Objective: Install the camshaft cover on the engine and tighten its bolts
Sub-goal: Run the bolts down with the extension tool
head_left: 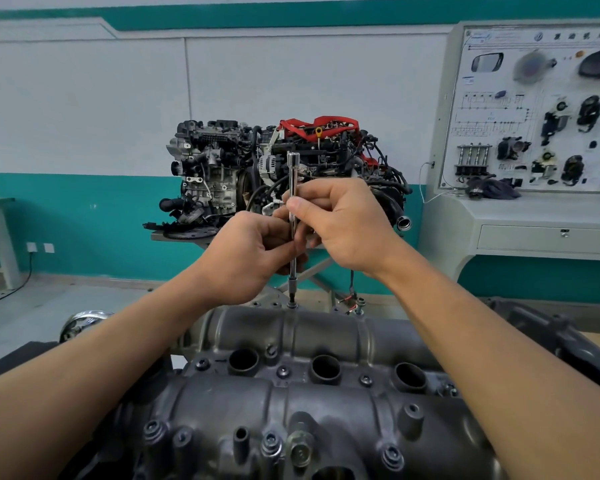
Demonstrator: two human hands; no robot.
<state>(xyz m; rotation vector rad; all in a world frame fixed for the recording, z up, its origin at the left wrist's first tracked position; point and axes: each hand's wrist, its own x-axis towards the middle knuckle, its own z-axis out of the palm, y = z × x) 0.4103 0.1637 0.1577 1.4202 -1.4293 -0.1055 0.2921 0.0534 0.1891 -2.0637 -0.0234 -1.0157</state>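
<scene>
The dark grey camshaft cover lies on the engine in front of me, with three round plug wells along its middle and several bolts seated in it. A long chrome extension bar stands upright, and the socket at its lower end sits on a bolt at the cover's far edge. My left hand pinches the bar low on its shaft. My right hand grips the bar higher up, thumb against the knurled part. The bar's square top end is free.
A second engine with red parts sits on a stand behind the cover. A grey training board with mounted car parts stands at the right. A dark cast part lies at the right, and a chrome pulley shows at the left.
</scene>
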